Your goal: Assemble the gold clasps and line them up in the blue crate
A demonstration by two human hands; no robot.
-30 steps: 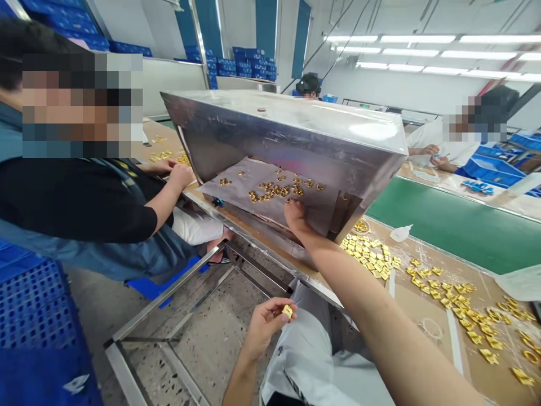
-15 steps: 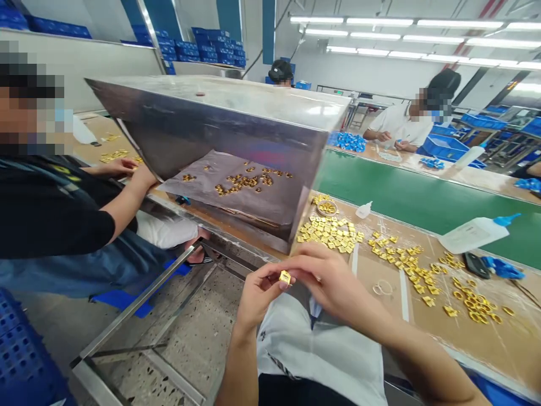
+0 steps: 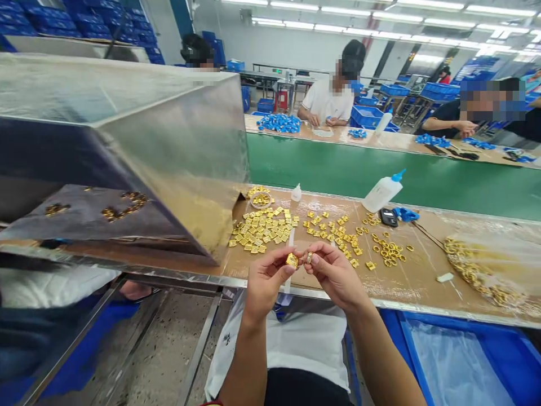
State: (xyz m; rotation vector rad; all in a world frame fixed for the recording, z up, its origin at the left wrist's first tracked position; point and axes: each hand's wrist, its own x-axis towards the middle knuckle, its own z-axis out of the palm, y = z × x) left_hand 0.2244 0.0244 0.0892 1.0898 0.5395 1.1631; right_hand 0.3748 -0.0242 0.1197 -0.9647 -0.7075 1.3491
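Observation:
My left hand [image 3: 264, 285] pinches a small square gold piece [image 3: 292, 260] between thumb and fingers. Close beside it, my right hand [image 3: 340, 276] grips a small gold ring [image 3: 310, 258] in its fingertips. Both hands hover over the front edge of the cardboard-covered bench [image 3: 414, 282], their fingertips almost meeting. Beyond them lie a cluster of flat square gold pieces [image 3: 264, 230] and a looser spread of gold pieces [image 3: 338, 232]. Several gold rings [image 3: 389, 251] are scattered to the right. A round dish [image 3: 261, 199] of gold parts sits behind the cluster.
A metal hood [image 3: 177, 158] stands at left with gold parts inside. White bottles, one large with a blue cap [image 3: 382, 192] and one small [image 3: 296, 193], stand before the green belt [image 3: 316, 163]. A bag of rings [image 3: 486, 276] lies right, above a blue crate [image 3: 397, 332]. Co-workers sit opposite.
The view has swung right, away from the hood. My hands have drawn slightly apart, and a gold ring now shows in my right fingers; the square piece stays in my left.

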